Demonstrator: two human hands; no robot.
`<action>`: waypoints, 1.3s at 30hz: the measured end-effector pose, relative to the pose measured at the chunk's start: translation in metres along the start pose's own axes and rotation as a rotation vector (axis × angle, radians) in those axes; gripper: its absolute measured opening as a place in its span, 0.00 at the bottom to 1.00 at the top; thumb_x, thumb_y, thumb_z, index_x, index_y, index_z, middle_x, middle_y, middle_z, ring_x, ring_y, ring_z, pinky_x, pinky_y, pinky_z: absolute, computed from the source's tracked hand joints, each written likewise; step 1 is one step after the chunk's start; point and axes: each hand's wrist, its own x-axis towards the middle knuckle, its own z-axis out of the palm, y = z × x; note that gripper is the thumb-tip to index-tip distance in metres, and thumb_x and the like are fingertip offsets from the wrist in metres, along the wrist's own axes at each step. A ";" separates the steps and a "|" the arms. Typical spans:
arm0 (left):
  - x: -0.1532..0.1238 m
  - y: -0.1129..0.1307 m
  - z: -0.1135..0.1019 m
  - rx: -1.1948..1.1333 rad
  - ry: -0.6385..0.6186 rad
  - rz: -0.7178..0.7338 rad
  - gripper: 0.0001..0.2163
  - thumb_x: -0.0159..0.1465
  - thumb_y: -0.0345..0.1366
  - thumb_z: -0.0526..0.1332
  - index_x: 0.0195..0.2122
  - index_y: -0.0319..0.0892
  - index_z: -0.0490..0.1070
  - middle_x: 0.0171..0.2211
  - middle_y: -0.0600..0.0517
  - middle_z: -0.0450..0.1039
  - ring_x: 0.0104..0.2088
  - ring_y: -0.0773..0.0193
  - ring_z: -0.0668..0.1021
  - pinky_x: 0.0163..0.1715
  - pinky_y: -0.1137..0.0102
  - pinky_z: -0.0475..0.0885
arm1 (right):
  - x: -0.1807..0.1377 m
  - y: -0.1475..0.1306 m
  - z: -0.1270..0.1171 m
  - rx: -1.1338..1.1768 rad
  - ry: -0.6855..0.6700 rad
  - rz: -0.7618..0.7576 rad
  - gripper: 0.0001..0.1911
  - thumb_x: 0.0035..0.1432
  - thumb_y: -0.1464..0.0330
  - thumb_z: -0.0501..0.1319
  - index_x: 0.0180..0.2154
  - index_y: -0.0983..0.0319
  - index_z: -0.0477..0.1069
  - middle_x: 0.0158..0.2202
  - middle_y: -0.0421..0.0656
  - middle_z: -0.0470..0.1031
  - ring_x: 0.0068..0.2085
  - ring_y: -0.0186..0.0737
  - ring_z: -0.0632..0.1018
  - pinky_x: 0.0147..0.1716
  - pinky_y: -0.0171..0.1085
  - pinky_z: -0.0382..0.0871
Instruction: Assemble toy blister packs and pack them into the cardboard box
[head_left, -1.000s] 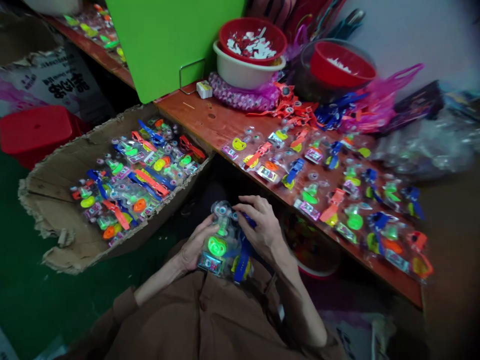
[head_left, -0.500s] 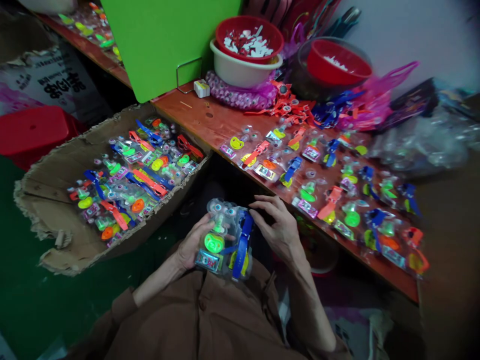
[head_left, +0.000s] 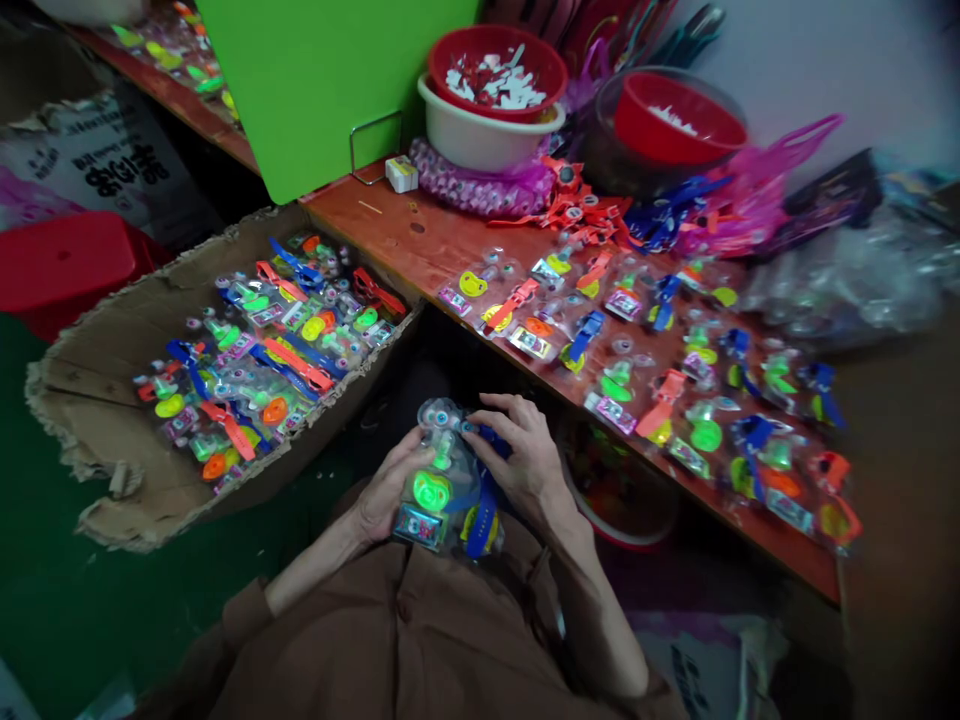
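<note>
In front of my torso, my left hand (head_left: 386, 490) grips the left side of a clear plastic blister tray (head_left: 457, 475) holding small toys. Inside it show a bright green pacifier (head_left: 431, 490), a little printed packet (head_left: 418, 526), a blue toy watch (head_left: 484, 515) and toy eyeballs (head_left: 442, 418) at the top. My right hand (head_left: 521, 455) is bent over the tray's upper right, its thumb and fingertips closed at the right eyeball and covering the top of the watch. Whether a loose piece sits between those fingertips is hidden.
Left stands a torn cardboard box (head_left: 82, 400) with many filled blister trays. More filled trays lie on the brown table (head_left: 375, 225) at right. Behind them are red and white basins (head_left: 487, 140), orange watches (head_left: 577, 205) and a pink bag (head_left: 757, 200). A green board (head_left: 337, 90) stands upright.
My right hand has moved left from the tray's right edge, over the blue watch to the eyeballs at the top. My left hand keeps holding the tray in nearly the same place.
</note>
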 end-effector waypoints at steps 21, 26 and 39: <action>0.001 -0.002 -0.003 0.008 0.026 -0.012 0.27 0.60 0.39 0.68 0.61 0.44 0.68 0.46 0.45 0.80 0.42 0.54 0.82 0.41 0.66 0.73 | -0.009 0.000 0.005 -0.014 0.029 0.049 0.05 0.62 0.63 0.63 0.37 0.57 0.74 0.48 0.49 0.77 0.50 0.51 0.75 0.47 0.52 0.69; 0.002 -0.003 -0.004 0.007 0.055 -0.004 0.25 0.60 0.37 0.67 0.60 0.44 0.69 0.47 0.45 0.80 0.42 0.55 0.82 0.42 0.67 0.73 | -0.012 -0.008 0.013 -0.120 0.099 0.087 0.07 0.62 0.63 0.64 0.32 0.57 0.71 0.46 0.46 0.78 0.49 0.50 0.75 0.46 0.49 0.67; 0.004 -0.002 -0.007 -0.011 0.024 -0.004 0.27 0.61 0.38 0.67 0.62 0.45 0.67 0.49 0.44 0.79 0.43 0.55 0.82 0.42 0.67 0.73 | -0.009 -0.002 0.013 0.041 0.048 0.078 0.08 0.64 0.60 0.62 0.42 0.57 0.73 0.48 0.48 0.77 0.49 0.51 0.77 0.48 0.52 0.68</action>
